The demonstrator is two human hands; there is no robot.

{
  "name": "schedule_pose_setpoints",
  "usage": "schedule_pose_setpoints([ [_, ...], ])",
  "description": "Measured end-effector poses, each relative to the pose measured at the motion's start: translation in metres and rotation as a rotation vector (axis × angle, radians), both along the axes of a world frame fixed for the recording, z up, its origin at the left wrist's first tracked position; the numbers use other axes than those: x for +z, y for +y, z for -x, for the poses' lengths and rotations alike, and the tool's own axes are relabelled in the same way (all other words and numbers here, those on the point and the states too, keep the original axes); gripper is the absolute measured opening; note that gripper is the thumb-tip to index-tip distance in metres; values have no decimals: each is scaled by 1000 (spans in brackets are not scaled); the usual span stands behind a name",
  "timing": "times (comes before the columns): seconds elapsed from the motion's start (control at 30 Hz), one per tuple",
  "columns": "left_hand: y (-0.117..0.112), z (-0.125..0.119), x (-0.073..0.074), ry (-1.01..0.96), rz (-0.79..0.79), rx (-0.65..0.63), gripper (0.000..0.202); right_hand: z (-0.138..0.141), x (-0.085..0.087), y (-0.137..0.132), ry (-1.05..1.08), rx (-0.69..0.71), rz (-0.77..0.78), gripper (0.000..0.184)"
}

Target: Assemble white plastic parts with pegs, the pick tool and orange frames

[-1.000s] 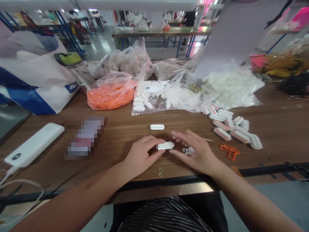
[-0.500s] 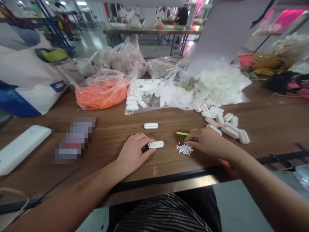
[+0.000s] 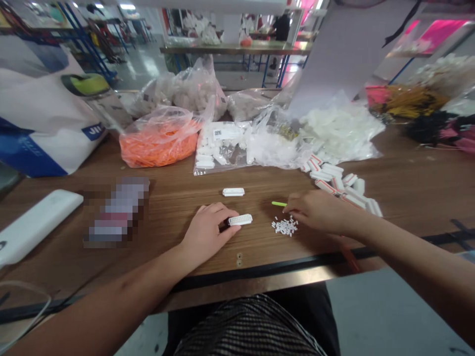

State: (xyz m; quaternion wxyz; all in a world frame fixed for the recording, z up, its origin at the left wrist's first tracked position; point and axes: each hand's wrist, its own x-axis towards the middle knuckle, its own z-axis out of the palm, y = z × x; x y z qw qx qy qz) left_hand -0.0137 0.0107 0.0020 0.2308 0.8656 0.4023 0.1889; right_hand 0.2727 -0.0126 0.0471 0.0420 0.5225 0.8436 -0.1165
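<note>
My left hand (image 3: 208, 232) rests on the wooden table (image 3: 166, 207) and pinches a white rectangular connector block (image 3: 240, 220) by its left end. My right hand (image 3: 317, 210) is closed round a thin green stick (image 3: 278, 203) whose tip points left. Just below that hand lies a small heap of tiny white pins (image 3: 285, 226). A second white connector block (image 3: 233, 192) lies alone a little farther away on the table.
A row of white and orange connectors (image 3: 339, 182) lies to the right. Bags of orange parts (image 3: 159, 141) and white parts (image 3: 222, 146) stand behind. A white power bank (image 3: 35, 225) and a blurred object (image 3: 117, 212) lie at the left.
My right hand left the connector block, moved right past the pin heap and took hold of the green stick. My left hand kept its grip on the block.
</note>
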Motion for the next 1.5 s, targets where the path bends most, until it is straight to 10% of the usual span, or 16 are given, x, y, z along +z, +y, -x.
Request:
schedule_pose_setpoints([
  [0.27, 1, 0, 0, 8, -11, 5, 17, 10, -6, -14, 49, -391, -13, 27],
  [1.5, 1, 0, 2, -7, 12, -9, 15, 14, -12, 1, 177, -471, 11, 22],
])
